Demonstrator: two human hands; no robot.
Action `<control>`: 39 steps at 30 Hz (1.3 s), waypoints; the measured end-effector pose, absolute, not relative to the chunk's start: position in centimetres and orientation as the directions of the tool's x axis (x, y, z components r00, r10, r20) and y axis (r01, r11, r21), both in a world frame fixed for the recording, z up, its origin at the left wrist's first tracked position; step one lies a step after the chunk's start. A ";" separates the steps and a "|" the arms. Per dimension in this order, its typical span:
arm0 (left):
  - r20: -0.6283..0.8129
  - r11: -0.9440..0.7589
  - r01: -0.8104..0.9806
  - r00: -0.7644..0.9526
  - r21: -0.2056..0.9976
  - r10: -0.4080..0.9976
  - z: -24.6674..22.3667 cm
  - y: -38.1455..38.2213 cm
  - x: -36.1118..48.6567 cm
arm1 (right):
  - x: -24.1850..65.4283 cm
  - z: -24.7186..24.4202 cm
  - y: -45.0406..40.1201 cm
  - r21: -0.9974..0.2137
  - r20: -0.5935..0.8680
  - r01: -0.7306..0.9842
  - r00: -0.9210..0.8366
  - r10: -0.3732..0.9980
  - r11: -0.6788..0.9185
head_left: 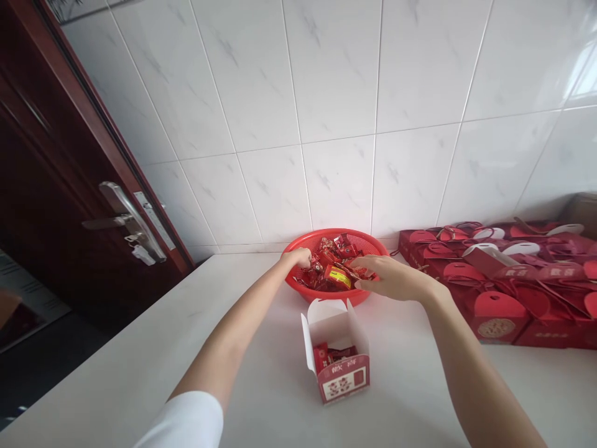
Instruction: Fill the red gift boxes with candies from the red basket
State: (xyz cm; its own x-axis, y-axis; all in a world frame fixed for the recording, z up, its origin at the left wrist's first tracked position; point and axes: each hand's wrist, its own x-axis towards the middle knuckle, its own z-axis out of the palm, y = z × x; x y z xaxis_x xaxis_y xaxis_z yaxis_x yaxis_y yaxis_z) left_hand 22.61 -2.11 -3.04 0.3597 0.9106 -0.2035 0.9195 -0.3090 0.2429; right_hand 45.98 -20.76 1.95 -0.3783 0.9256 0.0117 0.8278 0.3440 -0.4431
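A red plastic basket (368, 297) with mesh sides holds many small red-wrapped sweets (345, 246). Among them lies one larger red packet with a yellow label (339, 277). Over the basket's left side, my left hand (298, 256) reaches in with curled fingers; what they hold, if anything, is hidden. My right hand (385, 275) is at the right side above the sweets, thumb and fingers apart, fingertips close to the labelled packet. In front of the basket stands a red and white carton (342, 382), its flaps up, with several red-wrapped sweets inside.
Many closed red gift boxes (497, 317) with ribbon and rounded tops are packed together on the right of the white table (261, 379). Behind is a tiled wall (336, 180). A dark red door (60, 168) with a metal handle and keys stands at the left.
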 end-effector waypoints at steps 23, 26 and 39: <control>0.146 -0.365 0.406 0.478 0.838 0.866 -1.6 -6.2 21.9 | 46.3 2.2 -21.0 -0.512 0.198 0.759 -0.351 0.915 0.402; 0.273 -0.470 0.257 0.550 0.844 0.790 -0.4 -10.0 22.4 | 45.1 2.0 -20.8 -0.572 0.299 0.663 -0.380 0.875 0.483; 0.140 -0.559 0.474 0.664 0.680 0.734 1.9 -19.1 17.9 | 43.0 3.3 -24.1 -0.468 0.238 0.574 -0.650 0.722 0.672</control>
State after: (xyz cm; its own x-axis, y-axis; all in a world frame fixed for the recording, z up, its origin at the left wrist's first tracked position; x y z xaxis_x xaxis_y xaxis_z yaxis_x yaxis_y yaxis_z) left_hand 17.93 -19.10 1.85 0.6644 0.7341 0.1404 0.4741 -0.5592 0.6801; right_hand 43.02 -24.11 3.25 -0.6498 0.7217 0.2384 0.5742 0.6717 -0.4682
